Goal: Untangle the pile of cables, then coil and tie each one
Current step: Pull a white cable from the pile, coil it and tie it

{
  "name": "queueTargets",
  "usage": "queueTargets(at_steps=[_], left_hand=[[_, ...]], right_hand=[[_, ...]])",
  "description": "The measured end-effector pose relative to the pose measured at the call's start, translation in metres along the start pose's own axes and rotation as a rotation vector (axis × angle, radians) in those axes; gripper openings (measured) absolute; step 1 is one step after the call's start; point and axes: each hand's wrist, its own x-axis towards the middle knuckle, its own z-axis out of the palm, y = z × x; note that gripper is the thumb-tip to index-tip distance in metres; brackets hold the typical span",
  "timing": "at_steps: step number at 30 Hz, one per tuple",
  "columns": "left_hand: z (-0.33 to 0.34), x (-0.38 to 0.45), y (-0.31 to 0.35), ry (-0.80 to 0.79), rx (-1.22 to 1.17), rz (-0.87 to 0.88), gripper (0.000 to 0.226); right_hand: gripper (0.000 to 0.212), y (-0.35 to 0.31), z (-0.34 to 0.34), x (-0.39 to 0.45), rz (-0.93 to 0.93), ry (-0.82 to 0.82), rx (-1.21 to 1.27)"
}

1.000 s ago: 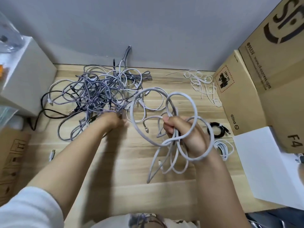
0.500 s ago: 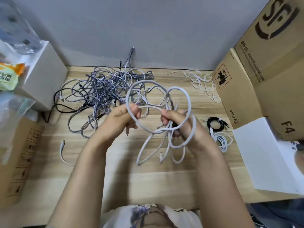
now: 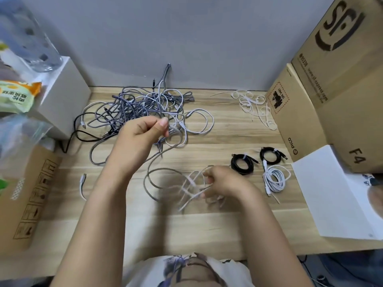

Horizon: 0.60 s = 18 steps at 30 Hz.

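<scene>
A tangled pile of grey, white and black cables (image 3: 136, 106) lies at the back of the wooden table (image 3: 207, 224). My left hand (image 3: 141, 135) hovers at the pile's front edge, its thumb and fingers pinching a strand of the light grey cable (image 3: 149, 180). That cable runs down in a wide loop to my right hand (image 3: 223, 182), which grips its blurred bunched loops low over the table. Two coiled black cables (image 3: 242, 164) (image 3: 270, 155) and a coiled white cable (image 3: 276, 180), each tied, lie right of my right hand.
Loose white ties (image 3: 253, 105) lie at the back right. Cardboard boxes (image 3: 306, 121) and a white sheet (image 3: 331, 195) close off the right side. A white box (image 3: 64, 100), bags and a cardboard box (image 3: 27, 195) stand left. A short white cable (image 3: 82, 184) lies near the left edge.
My hands have drawn apart: the right one dropped toward the table with the bunched loops, and the left one moved up to the pile's edge, stretching the grey cable between them.
</scene>
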Motion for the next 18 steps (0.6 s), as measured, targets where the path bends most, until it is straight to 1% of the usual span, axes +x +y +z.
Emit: queueTargets(at_steps=[1,2,4,6,8,10,11,15,18], left_hand=[[0.001,-0.001,0.002,-0.010,0.006,-0.003,0.033],[0.002,-0.001,0.003,-0.023,0.005,-0.009,0.033],[0.005,-0.002,0.005,-0.046,-0.015,-0.022,0.033],[0.008,-0.002,0.009,-0.065,-0.037,-0.038,0.033],[0.011,-0.003,0.012,-0.087,-0.088,-0.056,0.033],[0.013,-0.004,0.013,-0.117,-0.159,-0.083,0.033],[0.013,-0.004,0.012,-0.140,-0.203,-0.104,0.032],[0.015,-0.005,0.006,-0.266,-0.442,-0.211,0.033],[0.013,-0.007,0.002,-0.389,-0.600,-0.291,0.036]], right_hand=[[0.057,-0.002,-0.006,-0.004,-0.012,0.047,-0.031],[0.067,-0.006,-0.013,-0.010,-0.044,0.108,-0.057],[0.066,-0.012,-0.023,-0.019,-0.180,0.264,-0.008],[0.058,-0.021,-0.029,-0.027,-0.381,0.379,0.198],[0.041,-0.030,-0.029,-0.031,-0.557,0.359,0.442],[0.015,-0.035,-0.026,-0.033,-0.651,0.327,0.589],[0.010,-0.037,-0.025,-0.035,-0.678,0.328,0.658],[0.021,-0.040,-0.027,-0.042,-0.740,0.326,0.967],[0.025,-0.044,-0.029,-0.045,-0.723,0.364,1.081]])
